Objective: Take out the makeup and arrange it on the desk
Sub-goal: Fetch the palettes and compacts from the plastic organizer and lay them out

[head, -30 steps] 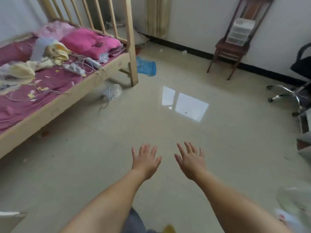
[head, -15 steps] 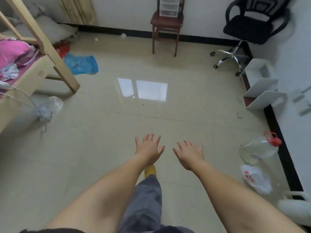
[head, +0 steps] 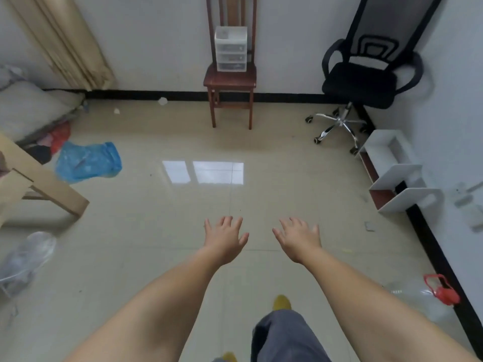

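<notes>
A small clear plastic drawer unit with three drawers stands on the seat of a dark wooden chair against the far wall. Its contents are too small to make out. My left hand and my right hand are stretched out in front of me over the tiled floor, palms down, fingers spread, holding nothing. Both hands are far from the chair. No makeup and no desk are in view.
A black office chair stands at the back right, beside white shelf boxes along the right wall. A blue plastic bag lies by the wooden bed leg at left. A clear water jug with a red cap lies at right.
The view has swung right and away from the bed, so the wooden chair with the drawer unit now sits straight ahead and larger. Both hands stay spread and empty.
</notes>
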{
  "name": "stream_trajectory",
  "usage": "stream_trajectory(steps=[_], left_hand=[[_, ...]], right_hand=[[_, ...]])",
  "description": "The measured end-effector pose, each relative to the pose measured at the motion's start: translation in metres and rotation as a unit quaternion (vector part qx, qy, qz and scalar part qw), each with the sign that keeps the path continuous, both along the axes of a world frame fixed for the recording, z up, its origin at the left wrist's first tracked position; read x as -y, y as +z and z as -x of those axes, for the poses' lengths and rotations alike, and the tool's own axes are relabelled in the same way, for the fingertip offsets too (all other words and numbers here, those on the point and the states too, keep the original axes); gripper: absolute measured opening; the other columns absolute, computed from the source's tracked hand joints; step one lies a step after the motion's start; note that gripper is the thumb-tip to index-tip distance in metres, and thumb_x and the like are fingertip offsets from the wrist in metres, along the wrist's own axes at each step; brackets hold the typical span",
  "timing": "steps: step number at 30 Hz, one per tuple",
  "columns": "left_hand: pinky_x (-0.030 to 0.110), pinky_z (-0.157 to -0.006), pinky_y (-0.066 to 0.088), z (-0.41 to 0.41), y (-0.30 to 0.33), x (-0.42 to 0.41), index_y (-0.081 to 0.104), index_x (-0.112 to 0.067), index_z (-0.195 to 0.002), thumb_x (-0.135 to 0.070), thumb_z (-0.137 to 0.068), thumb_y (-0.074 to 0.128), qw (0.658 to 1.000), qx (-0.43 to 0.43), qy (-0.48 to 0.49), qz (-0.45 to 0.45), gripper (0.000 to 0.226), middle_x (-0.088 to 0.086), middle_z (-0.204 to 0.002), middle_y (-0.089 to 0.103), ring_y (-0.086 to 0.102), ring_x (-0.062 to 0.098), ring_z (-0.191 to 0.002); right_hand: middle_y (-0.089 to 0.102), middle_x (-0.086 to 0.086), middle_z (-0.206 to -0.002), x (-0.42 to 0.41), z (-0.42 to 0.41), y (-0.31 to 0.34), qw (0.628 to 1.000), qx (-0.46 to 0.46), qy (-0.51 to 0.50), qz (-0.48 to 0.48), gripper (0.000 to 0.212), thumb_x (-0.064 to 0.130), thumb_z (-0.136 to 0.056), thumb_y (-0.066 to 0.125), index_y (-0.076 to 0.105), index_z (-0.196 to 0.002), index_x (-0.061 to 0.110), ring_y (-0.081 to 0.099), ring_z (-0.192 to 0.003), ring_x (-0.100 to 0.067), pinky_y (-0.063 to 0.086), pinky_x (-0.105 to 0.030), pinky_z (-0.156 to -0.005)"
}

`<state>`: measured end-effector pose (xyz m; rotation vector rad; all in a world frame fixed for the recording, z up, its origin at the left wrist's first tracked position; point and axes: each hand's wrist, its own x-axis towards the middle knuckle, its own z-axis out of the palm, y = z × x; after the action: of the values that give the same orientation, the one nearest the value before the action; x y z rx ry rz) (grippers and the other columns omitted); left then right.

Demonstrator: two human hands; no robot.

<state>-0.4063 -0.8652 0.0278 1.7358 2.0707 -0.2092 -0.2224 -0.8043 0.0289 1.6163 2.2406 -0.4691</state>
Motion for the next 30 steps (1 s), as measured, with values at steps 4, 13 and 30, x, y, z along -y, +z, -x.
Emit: stream_trajectory(steps=[4, 13, 30], left_hand=[[0.059, -0.114, 0.005, 0.012, -0.003, -0.101, 0.019, -0.022, -0.147, -0.048, -0.098, 0.024, 1.000, -0.002, 0.008, -0.017, 0.056, 0.005, -0.153, 0.024, 0.016, 0.023, -0.143], [0.057, -0.114, 0.004, 0.021, 0.018, -0.324, 0.018, -0.022, -0.148, -0.047, -0.099, 0.025, 0.997, 0.020, 0.067, -0.035, 0.056, 0.005, -0.153, 0.024, 0.017, 0.022, -0.143], [0.054, -0.115, 0.006, 0.241, 0.016, -0.707, 0.024, -0.021, -0.145, -0.046, -0.098, 0.027, 0.995, 0.004, 0.079, -0.066, 0.053, 0.003, -0.149, 0.031, 0.021, 0.020, -0.141]], right_hand=[[0.028, -0.005, -0.152, -0.104, 0.009, 0.000, 1.000, 0.000, 0.018, -0.013, 0.055, 0.051, -0.099, 0.016, 0.024, -0.146, 0.025, 0.026, -0.140, -0.023, 0.014, -0.054, -0.112], [0.028, -0.005, -0.151, -0.354, 0.033, 0.020, 0.997, -0.001, 0.071, -0.026, 0.053, 0.050, -0.099, 0.020, 0.025, -0.145, 0.026, 0.025, -0.140, -0.023, 0.011, -0.053, -0.113], [0.022, -0.003, -0.154, -0.734, 0.235, 0.026, 0.998, -0.019, 0.063, -0.014, 0.053, 0.048, -0.100, 0.015, 0.016, -0.149, 0.027, 0.021, -0.141, -0.021, 0.008, -0.051, -0.116]])
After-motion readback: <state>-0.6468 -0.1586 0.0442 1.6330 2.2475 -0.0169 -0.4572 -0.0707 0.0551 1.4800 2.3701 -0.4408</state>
